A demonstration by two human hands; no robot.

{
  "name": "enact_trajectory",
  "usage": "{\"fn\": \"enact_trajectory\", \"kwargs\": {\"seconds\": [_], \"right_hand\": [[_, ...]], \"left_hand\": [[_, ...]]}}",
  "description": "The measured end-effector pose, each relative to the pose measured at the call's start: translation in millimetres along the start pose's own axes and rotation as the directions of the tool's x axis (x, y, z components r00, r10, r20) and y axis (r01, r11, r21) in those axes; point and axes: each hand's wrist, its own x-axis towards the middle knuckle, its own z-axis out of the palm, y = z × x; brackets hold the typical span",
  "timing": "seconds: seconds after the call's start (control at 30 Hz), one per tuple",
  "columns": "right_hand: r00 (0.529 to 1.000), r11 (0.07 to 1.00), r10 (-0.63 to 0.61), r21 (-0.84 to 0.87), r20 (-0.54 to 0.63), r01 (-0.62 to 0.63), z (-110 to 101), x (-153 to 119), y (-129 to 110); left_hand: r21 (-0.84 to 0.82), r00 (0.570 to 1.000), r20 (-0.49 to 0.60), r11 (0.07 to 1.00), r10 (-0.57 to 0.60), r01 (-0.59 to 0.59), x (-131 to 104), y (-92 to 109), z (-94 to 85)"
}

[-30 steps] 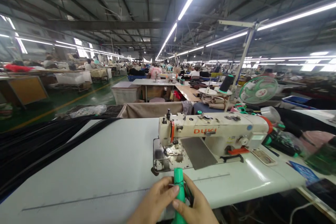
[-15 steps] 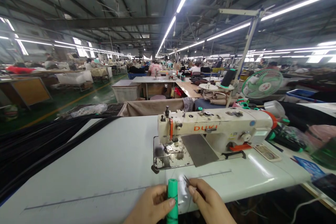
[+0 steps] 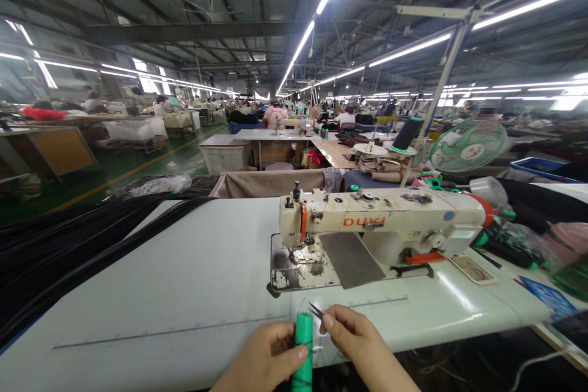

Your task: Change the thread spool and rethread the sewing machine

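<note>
The left hand (image 3: 266, 358) is gripping a bright green plastic thread cone (image 3: 303, 349), with the fingers wrapped around it and the thumb pressing on its side. The cone is standing upright at the near edge of the white worktop (image 3: 184, 282), just in front of the person. The right hand (image 3: 362, 349) is pinching small dark metal thread snips (image 3: 316, 310) between the fingertips, and their tips are pointing toward the top of the cone, very near it. Behind the hands, a cream industrial sewing machine (image 3: 381, 226) is sitting on the worktop; orange letters on its arm are reading "DUKI". A green table fan (image 3: 467, 146) is standing further back on the right.
</note>
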Motion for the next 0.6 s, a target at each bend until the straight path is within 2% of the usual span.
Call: {"fn": "enact_trajectory", "kwargs": {"seconds": [0.23, 0.4, 0.6], "right_hand": [[1.000, 0.996, -0.029, -0.082, 0.006, 0.030, 0.2, 9.4, -7.4], [0.999, 0.994, 0.025, -0.109, 0.045, -0.020, -3.9, 9.1, -2.6], [0.993, 0.994, 0.087, -0.068, 0.086, -0.081, 1.6, 9.6, 4.7]], "left_hand": [[0.005, 0.999, 0.032, 0.999, 0.043, -0.043, -2.3, -1.7, 0.7], [-0.046, 0.998, 0.050, 0.998, 0.042, -0.040, -6.6, 2.4, 0.9], [-0.045, 0.994, 0.076, 0.996, 0.075, -0.072, -6.1, 1.9, 2.0]]}}
